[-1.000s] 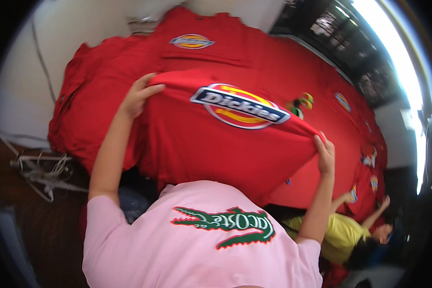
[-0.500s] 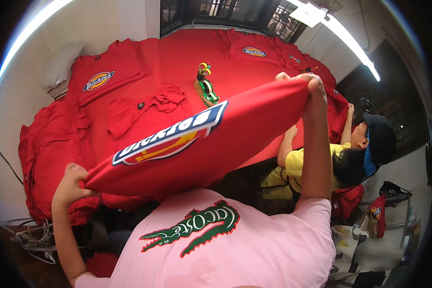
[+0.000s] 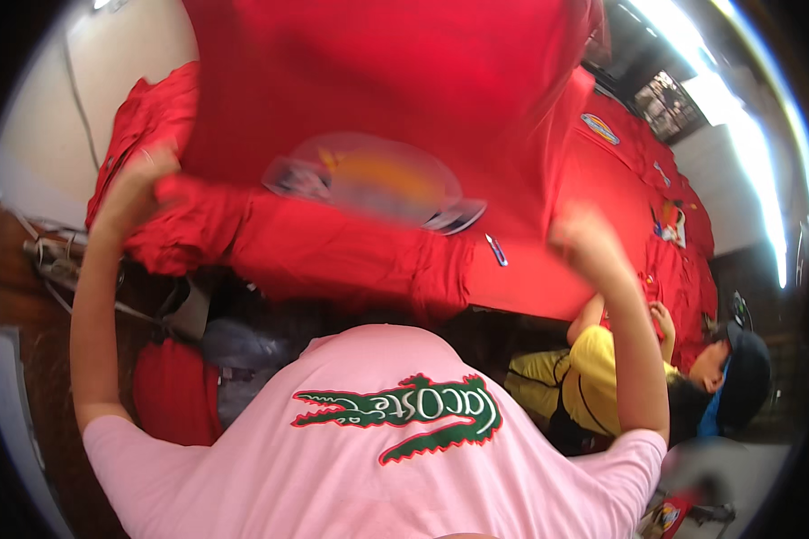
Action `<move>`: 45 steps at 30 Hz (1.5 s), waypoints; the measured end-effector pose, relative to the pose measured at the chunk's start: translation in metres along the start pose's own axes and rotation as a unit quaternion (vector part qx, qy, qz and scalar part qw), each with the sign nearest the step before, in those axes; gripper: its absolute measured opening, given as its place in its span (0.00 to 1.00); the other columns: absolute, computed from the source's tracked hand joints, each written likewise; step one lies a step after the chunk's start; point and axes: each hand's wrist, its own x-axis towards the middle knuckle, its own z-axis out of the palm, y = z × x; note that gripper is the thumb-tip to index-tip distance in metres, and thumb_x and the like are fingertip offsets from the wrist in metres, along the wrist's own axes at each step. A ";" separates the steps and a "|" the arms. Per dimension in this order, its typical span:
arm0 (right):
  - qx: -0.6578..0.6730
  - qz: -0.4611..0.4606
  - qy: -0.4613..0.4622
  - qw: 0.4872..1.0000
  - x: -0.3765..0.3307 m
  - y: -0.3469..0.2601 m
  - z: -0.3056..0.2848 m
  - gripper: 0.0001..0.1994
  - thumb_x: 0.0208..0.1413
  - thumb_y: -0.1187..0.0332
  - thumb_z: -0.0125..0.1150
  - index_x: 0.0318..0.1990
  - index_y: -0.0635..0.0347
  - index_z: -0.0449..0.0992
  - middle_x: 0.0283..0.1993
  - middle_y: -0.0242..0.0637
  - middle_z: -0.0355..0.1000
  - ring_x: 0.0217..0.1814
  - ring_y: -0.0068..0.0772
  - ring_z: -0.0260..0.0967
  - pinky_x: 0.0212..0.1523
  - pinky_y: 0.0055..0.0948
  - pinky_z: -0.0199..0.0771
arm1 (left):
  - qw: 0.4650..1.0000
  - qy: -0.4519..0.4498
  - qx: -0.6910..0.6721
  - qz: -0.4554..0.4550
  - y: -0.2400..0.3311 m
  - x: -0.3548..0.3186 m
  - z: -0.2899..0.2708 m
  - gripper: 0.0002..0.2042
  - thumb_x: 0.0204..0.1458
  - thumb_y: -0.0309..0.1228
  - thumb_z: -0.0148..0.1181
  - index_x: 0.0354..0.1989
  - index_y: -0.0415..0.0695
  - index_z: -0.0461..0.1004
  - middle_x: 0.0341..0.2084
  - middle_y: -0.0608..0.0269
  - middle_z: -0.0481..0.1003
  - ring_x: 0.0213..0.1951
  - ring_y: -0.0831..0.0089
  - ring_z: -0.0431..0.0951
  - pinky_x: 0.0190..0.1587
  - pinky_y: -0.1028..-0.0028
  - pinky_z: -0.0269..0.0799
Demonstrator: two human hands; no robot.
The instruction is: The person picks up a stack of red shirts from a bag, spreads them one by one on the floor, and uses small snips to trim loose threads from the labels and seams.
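Note:
A red T-shirt (image 3: 377, 99) with a large printed emblem hangs spread out in front of me, smeared by motion. My left hand (image 3: 139, 193) grips one side of it, fingers closed and blurred. On the other side my right hand (image 3: 589, 235) is closed on the cloth, also blurred. The shirt's upper part runs out of the top of the view and covers much of the table behind it. A small blue cutter knife (image 3: 496, 251) lies on the red tabletop (image 3: 521, 283) just left of my right hand.
Crumpled red garments (image 3: 324, 251) lie along the near table edge, and more red shirts (image 3: 602, 130) at the far right. To my right a person in yellow (image 3: 598, 377) with a dark cap works at the table. Cables (image 3: 58, 256) hang at the left.
The T-shirt has swung up and away from me, and its slanting spread has become more level. My right hand has come down and my left hand has risen. The view has turned left.

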 end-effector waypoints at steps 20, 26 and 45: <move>0.597 0.139 0.444 0.654 0.098 0.094 -0.070 0.16 0.70 0.72 0.51 0.62 0.63 0.67 0.45 0.33 0.73 0.45 0.20 0.69 0.48 0.21 0.70 | 0.935 0.200 -0.208 -0.208 0.003 0.045 -0.060 0.25 0.65 0.32 0.59 0.69 0.44 0.62 0.56 0.60 0.74 0.54 0.76 0.76 0.53 0.76 0.74; 0.489 0.108 0.503 0.704 0.063 0.084 -0.075 0.22 0.72 0.72 0.52 0.69 0.65 0.59 0.46 0.35 0.75 0.41 0.18 0.71 0.41 0.18 0.74 | 0.751 0.286 -0.559 -0.205 0.033 0.049 -0.052 0.25 0.67 0.28 0.55 0.71 0.44 0.61 0.44 0.60 0.81 0.44 0.78 0.81 0.51 0.79 0.76; 0.760 0.149 0.362 0.520 0.155 0.103 -0.024 0.16 0.68 0.75 0.55 0.61 0.61 0.74 0.54 0.34 0.78 0.50 0.23 0.77 0.51 0.24 0.79 | 0.684 0.196 -0.671 -0.210 -0.054 0.117 0.023 0.17 0.65 0.25 0.55 0.63 0.41 0.73 0.50 0.65 0.80 0.50 0.79 0.79 0.58 0.77 0.73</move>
